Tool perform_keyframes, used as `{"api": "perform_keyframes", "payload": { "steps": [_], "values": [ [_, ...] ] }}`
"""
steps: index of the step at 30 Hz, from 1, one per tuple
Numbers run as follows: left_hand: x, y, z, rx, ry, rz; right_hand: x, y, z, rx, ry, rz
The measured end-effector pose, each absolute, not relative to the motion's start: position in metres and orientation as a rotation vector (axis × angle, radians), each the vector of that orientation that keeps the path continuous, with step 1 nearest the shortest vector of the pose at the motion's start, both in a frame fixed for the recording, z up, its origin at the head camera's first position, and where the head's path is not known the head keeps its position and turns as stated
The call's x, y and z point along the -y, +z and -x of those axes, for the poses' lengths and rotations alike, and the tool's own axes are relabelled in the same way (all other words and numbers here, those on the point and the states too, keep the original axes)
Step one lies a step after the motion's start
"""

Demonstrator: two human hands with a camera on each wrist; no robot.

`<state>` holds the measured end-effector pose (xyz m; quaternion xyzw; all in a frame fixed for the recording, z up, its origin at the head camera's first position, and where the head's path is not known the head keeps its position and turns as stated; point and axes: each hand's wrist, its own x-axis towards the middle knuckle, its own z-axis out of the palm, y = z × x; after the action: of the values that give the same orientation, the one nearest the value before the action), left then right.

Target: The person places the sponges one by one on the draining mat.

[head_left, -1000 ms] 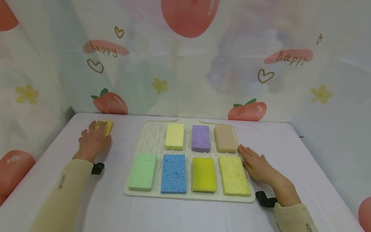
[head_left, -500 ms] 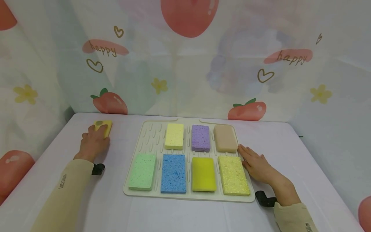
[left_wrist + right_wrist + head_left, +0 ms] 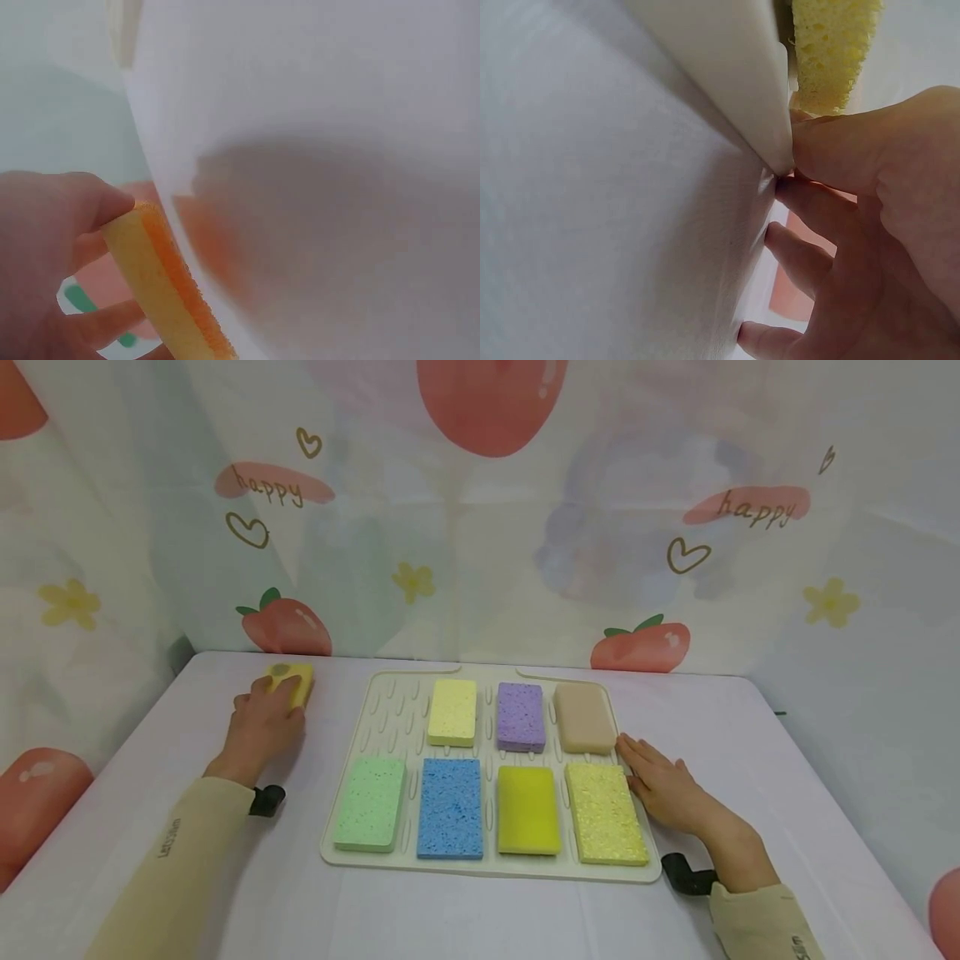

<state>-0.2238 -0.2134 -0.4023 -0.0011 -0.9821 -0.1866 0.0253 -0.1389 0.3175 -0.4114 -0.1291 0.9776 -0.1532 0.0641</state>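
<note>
My left hand (image 3: 262,731) grips a yellow sponge (image 3: 294,683) at the back left of the table. In the left wrist view the sponge (image 3: 154,277) shows an orange scrubbing layer on its underside, and its shadow falls on the cloth a little apart from it. My right hand (image 3: 667,785) rests against the right edge of a cream drying tray (image 3: 386,706). The right wrist view has the thumb at the tray's rim (image 3: 735,67) and the fingertips down by the cloth, near a pale yellow sponge (image 3: 832,56).
On the tray lie several sponges: green (image 3: 371,806), blue (image 3: 450,810), yellow (image 3: 528,810), speckled yellow (image 3: 607,814), pale yellow (image 3: 452,712), purple (image 3: 520,717) and beige (image 3: 585,718). A printed curtain (image 3: 465,568) hangs behind the white-clothed table (image 3: 420,914).
My left hand has moved right and slightly away from me, carrying the yellow sponge nearer the tray. The right hand and the tray stay where they were.
</note>
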Motion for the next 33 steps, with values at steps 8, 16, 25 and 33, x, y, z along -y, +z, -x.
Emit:
{"api": "perform_keyframes", "payload": {
  "steps": [8,16,25,33],
  "values": [
    [0.187,-0.396,0.222,3.075,-0.630,0.095,-0.318,-0.411,0.138,-2.961,-0.466,0.395],
    [0.164,-0.393,0.220,3.103,-0.691,0.169,-0.316,-0.411,0.138,-2.953,-0.480,0.381],
    [0.144,-0.391,0.219,3.118,-0.605,0.263,-0.317,-0.411,0.138,-2.956,-0.484,0.379],
    [0.127,-0.388,0.217,3.166,-0.575,0.292,-0.317,-0.411,0.138,-2.955,-0.488,0.382]
  ]
}}
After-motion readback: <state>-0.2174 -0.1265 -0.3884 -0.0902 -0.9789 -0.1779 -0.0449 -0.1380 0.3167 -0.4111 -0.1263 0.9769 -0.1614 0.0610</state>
